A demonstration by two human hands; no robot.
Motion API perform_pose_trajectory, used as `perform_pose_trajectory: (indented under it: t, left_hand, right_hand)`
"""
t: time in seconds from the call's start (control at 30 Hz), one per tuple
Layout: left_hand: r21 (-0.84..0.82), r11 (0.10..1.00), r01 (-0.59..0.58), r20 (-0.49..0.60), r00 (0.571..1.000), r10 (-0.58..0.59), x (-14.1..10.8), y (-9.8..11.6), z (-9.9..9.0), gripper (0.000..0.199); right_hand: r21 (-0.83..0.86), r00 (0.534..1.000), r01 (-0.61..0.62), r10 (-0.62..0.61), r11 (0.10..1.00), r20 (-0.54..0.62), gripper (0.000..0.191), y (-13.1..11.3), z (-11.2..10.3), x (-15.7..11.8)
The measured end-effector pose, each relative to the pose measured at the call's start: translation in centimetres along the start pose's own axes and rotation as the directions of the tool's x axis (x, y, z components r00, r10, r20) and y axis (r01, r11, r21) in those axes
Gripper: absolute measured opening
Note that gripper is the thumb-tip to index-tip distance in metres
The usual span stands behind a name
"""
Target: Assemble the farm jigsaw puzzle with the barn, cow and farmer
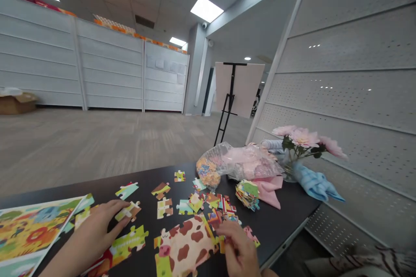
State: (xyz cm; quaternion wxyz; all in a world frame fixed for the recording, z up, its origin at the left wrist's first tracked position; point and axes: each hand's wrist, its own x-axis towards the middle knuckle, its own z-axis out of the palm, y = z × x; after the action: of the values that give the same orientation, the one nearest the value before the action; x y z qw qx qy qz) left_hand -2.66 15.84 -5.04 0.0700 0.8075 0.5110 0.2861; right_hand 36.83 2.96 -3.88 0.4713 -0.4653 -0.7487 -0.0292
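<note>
The brown-spotted cardboard cow puzzle section (191,242) could be skewed or parted if its right edge were bumped by the right hand (239,246), bent beside it with curled fingers; whether anything is gripped there cannot be told. Left of the cow section, the left hand (101,221) is held palm down, a pale beige cardboard jigsaw piece (132,213) pinched between its thumb and fingers.

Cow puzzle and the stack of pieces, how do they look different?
The cow puzzle lies flat, but the stack is piled up. The cow puzzle spreads wider than the stack. The cow puzzle shows a pale cow with brown patches; the stack has mostly green on top. Both are on the dark table.
</note>
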Motion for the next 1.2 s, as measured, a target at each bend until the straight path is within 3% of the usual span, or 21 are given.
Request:
perform_pose_trajectory:
  t: [0.07,0.13,0.23,0.37,0.57,0.7,0.8,0.93,1.13,1.2]
  left_hand:
    - [-0.001,1.0,-0.02,-0.022,1.0,0.02,0.2,0.1,-0.2,0.04]
    - [-0.003,1.0,-0.028,-0.044,0.999,0.028,0.4,0.1,-0.2,0.04]
    - [-0.007,1.0,-0.03,-0.054,0.998,0.03,0.4,-0.2,0.0,0.038]
    - [-0.046,0.998,-0.052,0.003,0.999,0.052,0.1,-0.7,0.2,0.037]
    - [-0.087,0.996,-0.03,0.04,0.999,0.033,0.1,0.3,-0.7,0.041]
    - [-0.112,0.993,-0.028,0.086,0.996,0.038,0.1,0.2,-0.5,0.044]
    - [-0.123,0.992,-0.031,0.107,0.993,0.044,0.0,-0.4,0.0,0.042]
    - [-0.121,0.992,-0.048,0.08,0.995,0.057,0.1,-0.7,-0.2,0.041]
    - [-0.112,0.992,-0.049,0.052,0.997,0.055,0.2,-0.4,-0.7,0.042]
    - [-0.113,0.993,-0.045,0.047,0.998,0.05,0.2,-0.1,-0.8,0.044]
  right_hand:
    - [-0.134,0.976,-0.213,0.217,0.968,0.016,0.028,1.6,-2.1,0.4]
    - [-0.239,0.936,-0.3,0.334,0.924,0.115,0.03,2.7,-3.2,2.1]
    - [-0.312,0.874,-0.28,0.375,0.908,0.308,0.033,3.7,-2.5,6.2]
    - [-0.359,0.781,-0.215,0.381,0.908,0.496,0.017,4.8,-0.4,10.7]
    - [-0.449,0.64,-0.172,0.445,0.877,0.626,0.026,5.8,0.5,12.0]
    - [-0.453,0.588,-0.193,0.472,0.87,0.657,0.033,6.2,0.7,12.8]
    - [-0.45,0.604,-0.202,0.473,0.87,0.642,0.029,6.1,0.1,13.5]
    - [-0.438,0.669,-0.178,0.435,0.881,0.603,0.013,4.6,-3.1,12.3]
    - [-0.321,0.701,-0.074,0.278,0.944,0.657,0.037,-0.9,-7.7,5.8]
    - [-0.28,0.763,0.013,0.171,0.96,0.624,0.043,-2.1,-8.0,3.0]
